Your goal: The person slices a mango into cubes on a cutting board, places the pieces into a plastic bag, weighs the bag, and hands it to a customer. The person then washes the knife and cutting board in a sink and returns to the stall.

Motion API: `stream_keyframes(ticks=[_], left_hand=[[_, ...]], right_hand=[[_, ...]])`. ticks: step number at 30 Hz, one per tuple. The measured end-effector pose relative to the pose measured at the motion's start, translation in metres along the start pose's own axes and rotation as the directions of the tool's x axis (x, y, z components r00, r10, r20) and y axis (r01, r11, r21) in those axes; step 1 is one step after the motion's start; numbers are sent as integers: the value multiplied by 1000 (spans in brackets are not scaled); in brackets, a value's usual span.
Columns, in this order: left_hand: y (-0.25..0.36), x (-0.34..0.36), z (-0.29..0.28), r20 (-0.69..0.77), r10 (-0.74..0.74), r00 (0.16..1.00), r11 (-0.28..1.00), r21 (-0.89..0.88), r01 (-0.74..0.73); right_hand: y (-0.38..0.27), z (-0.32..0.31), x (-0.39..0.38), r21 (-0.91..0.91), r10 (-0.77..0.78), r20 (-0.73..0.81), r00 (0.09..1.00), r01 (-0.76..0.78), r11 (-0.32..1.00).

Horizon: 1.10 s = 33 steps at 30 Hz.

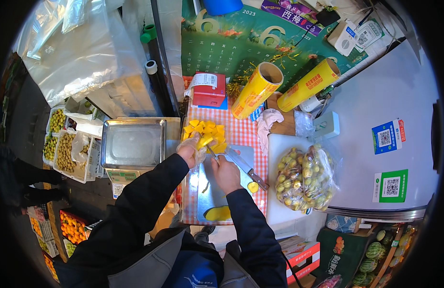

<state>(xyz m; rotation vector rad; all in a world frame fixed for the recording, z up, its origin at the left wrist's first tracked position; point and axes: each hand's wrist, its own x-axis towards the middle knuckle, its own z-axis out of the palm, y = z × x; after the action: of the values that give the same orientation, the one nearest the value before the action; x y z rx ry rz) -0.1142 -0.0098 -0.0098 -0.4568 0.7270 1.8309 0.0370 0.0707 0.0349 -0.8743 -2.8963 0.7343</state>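
Note:
My left hand [189,152], in a thin clear plastic glove, is closed around a piece of peeled yellow fruit [205,140], possibly mango. My bare right hand [225,174] grips a slim tool with a narrow metal end [211,151], likely a small knife or peeler. That end meets the fruit's near side. Just beyond my left hand is a heap of yellow fruit chunks [207,128]. A large knife [253,175] with a dark handle lies across the cutting board [195,194], beside my right hand. A round yellow slice [253,187] and a long yellow piece [217,213] lie nearer me.
Left of the board stands a metal-topped scale [134,144]. Bags of small round greenish fruit [306,177] sit on a white board at right. Two yellow film rolls [254,93] and a red box [209,91] stand behind. A pink cloth [268,121] lies near them.

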Motion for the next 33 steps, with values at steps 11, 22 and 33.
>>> stream_keyframes(ticks=[11, 22, 33], left_hand=[[-3, 3, -8, -33, 94, 995, 995, -8, -95], [-13, 6, -1, 13, 27, 1000, 998, -53, -26], [-17, 23, -23, 3, 59, 998, 990, -131, -58]], right_hand=[[3, -13, 9, -51, 11, -127, 992, -18, 999], [-17, -12, 3, 93, -93, -162, 982, 108, 990], [3, 1, -19, -27, -9, -29, 1000, 8, 1000]])
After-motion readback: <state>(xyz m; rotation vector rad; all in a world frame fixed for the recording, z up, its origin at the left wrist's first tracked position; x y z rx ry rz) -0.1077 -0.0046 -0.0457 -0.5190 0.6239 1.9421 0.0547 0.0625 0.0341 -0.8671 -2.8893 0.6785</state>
